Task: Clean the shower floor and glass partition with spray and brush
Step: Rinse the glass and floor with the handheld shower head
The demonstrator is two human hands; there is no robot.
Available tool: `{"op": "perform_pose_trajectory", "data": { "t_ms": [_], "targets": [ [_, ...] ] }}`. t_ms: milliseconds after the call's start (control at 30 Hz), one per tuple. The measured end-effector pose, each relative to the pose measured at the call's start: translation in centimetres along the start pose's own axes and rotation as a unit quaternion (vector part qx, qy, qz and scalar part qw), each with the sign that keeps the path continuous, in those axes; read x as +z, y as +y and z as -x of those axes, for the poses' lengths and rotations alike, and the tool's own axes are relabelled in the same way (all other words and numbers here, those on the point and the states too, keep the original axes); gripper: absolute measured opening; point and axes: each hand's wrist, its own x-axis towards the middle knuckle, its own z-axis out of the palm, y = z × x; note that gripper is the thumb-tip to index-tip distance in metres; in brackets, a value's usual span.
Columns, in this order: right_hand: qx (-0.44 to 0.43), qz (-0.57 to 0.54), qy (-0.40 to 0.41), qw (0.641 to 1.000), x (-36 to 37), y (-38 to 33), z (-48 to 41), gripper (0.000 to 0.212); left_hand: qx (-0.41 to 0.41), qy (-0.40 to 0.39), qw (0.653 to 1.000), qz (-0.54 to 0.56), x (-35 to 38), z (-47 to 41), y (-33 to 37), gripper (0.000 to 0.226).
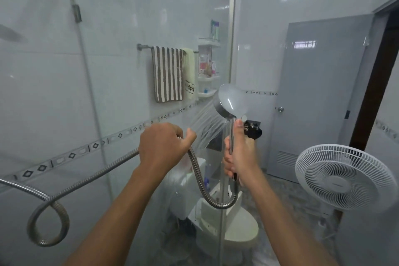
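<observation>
Chrome handheld shower head (230,99), round, held upright by its handle in the right hand (239,157), jetting water (205,127) leftward and down at the clear glass partition (121,28); its ribbed metal hose (200,181) is gripped by the left hand (164,144) and coils lower left.

Two bare forearms enter from the lower edge: the left forearm (121,211) from about 7 o'clock, the right forearm (280,218) from about 5 o'clock. Both are slim, with uncovered skin from the frame edge to the wrist. The bare left hand (164,144), near the centre, shows its back and rounded knuckles. The bare right hand (239,155), at its 3 o'clock, shows a short, plain thumbnail (238,122) at 12 o'clock.
</observation>
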Motion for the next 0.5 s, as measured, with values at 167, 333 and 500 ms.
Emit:
{"op": "perform_pose_trajectory", "data": {
  "t_ms": [167,333,500],
  "targets": [
    [0.006,0.012,-0.008,1.000,-0.1,-0.8,-0.4,0.074,0.001,0.004,1.000,0.004,-0.4,-0.5,0.5,0.050],
    [-0.018,0.013,-0.014,1.000,1.0,-2.9,-1.9,0.074,0.001,0.032,0.999,0.011,-1.6,-2.5,0.2,0.053],
    [-0.072,-0.014,-0.001,0.997,4.0,-7.0,-4.9,0.070,-0.030,0.082,0.996,0.019,-4.5,-6.9,-1.4,0.054]
  ]
}}
